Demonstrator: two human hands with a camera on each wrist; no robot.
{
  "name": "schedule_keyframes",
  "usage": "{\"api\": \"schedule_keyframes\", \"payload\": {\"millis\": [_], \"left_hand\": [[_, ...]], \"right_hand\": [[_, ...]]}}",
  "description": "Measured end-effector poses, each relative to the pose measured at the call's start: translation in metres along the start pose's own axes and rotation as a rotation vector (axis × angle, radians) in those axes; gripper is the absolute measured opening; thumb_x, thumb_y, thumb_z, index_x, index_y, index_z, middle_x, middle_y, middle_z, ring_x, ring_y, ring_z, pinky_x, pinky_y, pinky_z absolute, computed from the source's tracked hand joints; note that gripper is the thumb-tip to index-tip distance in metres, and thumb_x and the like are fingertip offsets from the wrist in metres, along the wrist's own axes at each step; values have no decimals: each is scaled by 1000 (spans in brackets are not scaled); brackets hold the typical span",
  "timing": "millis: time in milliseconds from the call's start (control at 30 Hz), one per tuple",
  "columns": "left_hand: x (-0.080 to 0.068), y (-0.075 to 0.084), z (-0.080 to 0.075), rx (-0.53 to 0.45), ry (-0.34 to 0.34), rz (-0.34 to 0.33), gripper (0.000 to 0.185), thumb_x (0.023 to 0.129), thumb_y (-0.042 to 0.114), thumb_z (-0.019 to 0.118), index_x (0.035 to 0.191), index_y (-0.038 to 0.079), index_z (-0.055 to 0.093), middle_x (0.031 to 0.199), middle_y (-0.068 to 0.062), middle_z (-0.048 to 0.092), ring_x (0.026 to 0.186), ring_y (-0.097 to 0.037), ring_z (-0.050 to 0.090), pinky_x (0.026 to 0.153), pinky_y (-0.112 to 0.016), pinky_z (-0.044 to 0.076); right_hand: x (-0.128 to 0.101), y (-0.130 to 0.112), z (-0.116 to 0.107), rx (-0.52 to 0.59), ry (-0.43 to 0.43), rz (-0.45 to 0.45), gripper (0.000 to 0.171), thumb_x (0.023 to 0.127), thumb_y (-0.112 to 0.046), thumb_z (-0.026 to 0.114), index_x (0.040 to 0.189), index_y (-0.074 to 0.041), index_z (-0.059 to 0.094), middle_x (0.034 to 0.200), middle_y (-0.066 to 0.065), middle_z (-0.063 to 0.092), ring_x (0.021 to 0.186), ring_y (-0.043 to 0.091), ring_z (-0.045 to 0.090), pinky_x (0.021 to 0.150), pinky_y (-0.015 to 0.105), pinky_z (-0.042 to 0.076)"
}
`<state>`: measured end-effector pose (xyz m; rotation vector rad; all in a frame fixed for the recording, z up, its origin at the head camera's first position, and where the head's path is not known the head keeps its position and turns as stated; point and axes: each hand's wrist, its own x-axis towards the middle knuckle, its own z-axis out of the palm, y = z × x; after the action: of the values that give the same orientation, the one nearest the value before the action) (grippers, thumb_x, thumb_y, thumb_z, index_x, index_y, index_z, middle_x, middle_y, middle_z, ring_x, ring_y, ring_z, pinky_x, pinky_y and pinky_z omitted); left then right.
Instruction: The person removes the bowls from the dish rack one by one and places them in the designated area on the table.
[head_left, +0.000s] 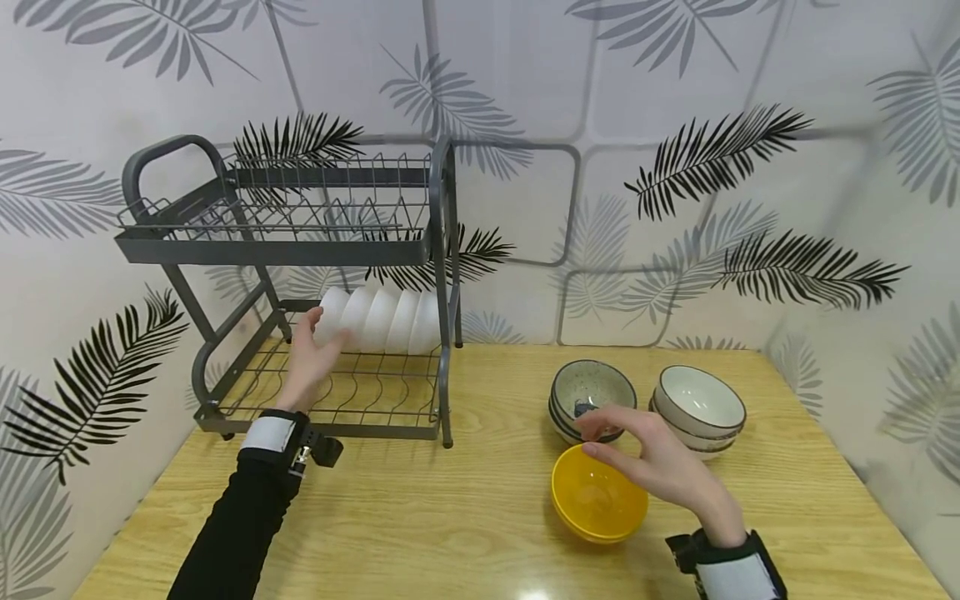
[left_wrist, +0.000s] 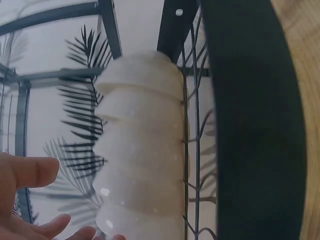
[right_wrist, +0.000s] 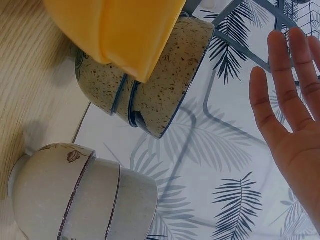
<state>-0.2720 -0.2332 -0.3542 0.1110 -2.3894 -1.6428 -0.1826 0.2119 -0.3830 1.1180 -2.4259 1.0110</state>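
Observation:
My left hand (head_left: pixel 309 360) is at the left end of a row of several white bowls (head_left: pixel 381 321), which stand tilted on edge on the lower shelf of a grey dish rack (head_left: pixel 315 432). In the left wrist view, the thumb (left_wrist: pixel 35 172) is spread away from the fingers, whose tips overlap the nearest white bowl (left_wrist: pixel 135 222). Over the stacked yellow bowls (head_left: pixel 598 496) hovers my right hand (head_left: pixel 660 458), its fingers loosely bent and holding nothing. The right wrist view shows those fingers (right_wrist: pixel 284 75) apart from the yellow bowls (right_wrist: pixel 125 35).
Behind the yellow bowls is a stack of speckled, dark-rimmed bowls (head_left: pixel 592 390). To its right stand cream bowls with brown rims (head_left: pixel 697 404), also stacked. The rack's upper wire tier (head_left: pixel 277 246) spans above the white bowls. A patterned wall (head_left: pixel 517 308) backs the wooden table (head_left: pixel 420 517).

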Motion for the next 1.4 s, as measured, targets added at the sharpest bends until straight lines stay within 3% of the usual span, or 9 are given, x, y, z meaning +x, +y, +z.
{"api": "schedule_keyframes", "payload": {"millis": [267,467,867,1033,1233,1400], "left_hand": [[21,-8,-10,-56,16,-92,72,104,14,47,160,-2,5,168,-24,7,158,-38,9,127,-51,22],[33,-11,-8,-31,6,-121,69,104,16,44,159,-4,7,163,-30,16,152,-44,24,123,-54,31],[58,-22,-5,137,62,-204,53,105,17,37,150,-11,33,151,-33,36,138,-48,41,113,-55,42],[59,-26,-5,189,107,-180,48,106,15,36,145,-12,41,143,-35,44,133,-49,43,109,-57,43],[59,-34,-9,100,141,-137,43,105,11,38,140,-13,47,141,-37,50,132,-47,49,109,-54,43],[58,-30,-8,30,163,-127,42,106,11,39,141,-11,46,141,-35,51,130,-43,51,106,-47,44]], "right_hand": [[1,-1,1,15,17,-29,28,88,-1,74,111,-17,70,100,-5,74,90,5,67,83,22,57],[1,-3,3,52,31,-56,29,88,1,74,111,-17,70,102,-2,75,91,7,68,83,22,57],[2,-5,3,81,24,-74,30,89,0,73,113,-17,70,103,-2,74,92,9,68,84,24,57],[2,-7,2,84,22,-75,30,90,0,72,114,-17,69,100,-1,73,91,8,67,85,24,57],[1,-8,3,90,20,-60,29,90,-1,72,115,-18,69,102,-3,74,92,7,68,84,25,58],[1,-8,2,95,24,-67,29,90,0,71,113,-17,70,103,-2,74,93,8,68,85,26,58]]}}
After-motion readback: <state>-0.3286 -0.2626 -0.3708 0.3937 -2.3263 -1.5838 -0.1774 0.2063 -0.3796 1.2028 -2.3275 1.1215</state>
